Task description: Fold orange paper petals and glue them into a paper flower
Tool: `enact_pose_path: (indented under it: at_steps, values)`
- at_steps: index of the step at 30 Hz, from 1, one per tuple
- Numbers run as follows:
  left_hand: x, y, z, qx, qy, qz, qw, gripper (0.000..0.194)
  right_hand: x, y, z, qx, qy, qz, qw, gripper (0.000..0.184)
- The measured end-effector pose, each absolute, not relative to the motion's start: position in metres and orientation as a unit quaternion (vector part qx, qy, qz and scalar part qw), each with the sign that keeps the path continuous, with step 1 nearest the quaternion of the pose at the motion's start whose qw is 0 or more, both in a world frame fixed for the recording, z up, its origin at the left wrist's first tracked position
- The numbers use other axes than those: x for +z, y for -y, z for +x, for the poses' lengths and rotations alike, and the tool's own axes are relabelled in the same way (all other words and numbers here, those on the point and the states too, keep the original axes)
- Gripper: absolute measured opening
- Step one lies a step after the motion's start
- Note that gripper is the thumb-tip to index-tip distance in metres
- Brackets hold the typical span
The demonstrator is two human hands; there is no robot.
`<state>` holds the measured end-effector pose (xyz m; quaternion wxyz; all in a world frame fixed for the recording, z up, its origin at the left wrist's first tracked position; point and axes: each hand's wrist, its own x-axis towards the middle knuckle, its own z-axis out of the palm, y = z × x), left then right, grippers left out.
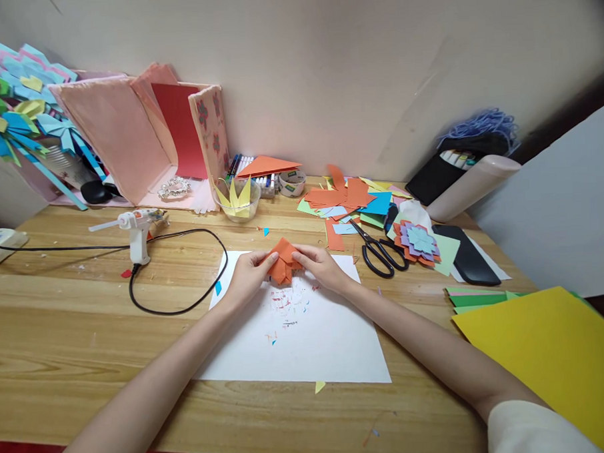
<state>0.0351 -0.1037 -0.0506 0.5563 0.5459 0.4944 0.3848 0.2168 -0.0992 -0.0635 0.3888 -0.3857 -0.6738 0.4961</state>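
An orange folded paper piece (283,262) is held up over the far part of a white paper sheet (307,353). My left hand (249,275) pinches its left side between thumb and fingers. On its right side, my right hand (320,264) grips it the same way. The piece has several folded layers, with a pointed top and a smaller flap hanging at the bottom. Marker smudges and small paper scraps dot the sheet below. Part of each hand's fingers is hidden behind the orange paper.
A white glue gun (138,237) with a looping black cord stands at left. Black-handled scissors (380,250) lie right of my hands, near orange paper scraps (341,195) and a layered paper flower (419,240). A clear bowl (238,206) holds yellow folded paper. Yellow sheets (548,356) lie at right.
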Motion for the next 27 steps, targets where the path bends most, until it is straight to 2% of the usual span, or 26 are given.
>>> enact_pose_path:
  at_steps: [4,9,16,27]
  values:
    - [-0.052,0.103,0.035,0.374,-0.493,0.566,0.545,0.04,-0.069,0.097,0.214,0.539,0.632,-0.38,0.407,0.034]
    - [-0.051,0.104,0.035,0.366,-0.473,0.592,0.541,0.038,-0.074,0.095,0.215,0.522,0.626,-0.403,0.415,0.028]
    - [-0.053,0.105,0.035,0.373,-0.487,0.629,0.477,0.034,-0.073,0.097,0.214,0.51,0.621,-0.423,0.42,0.027]
    - [-0.055,0.106,0.036,0.375,-0.476,0.616,0.504,0.035,-0.071,0.098,0.214,0.504,0.612,-0.44,0.422,0.028]
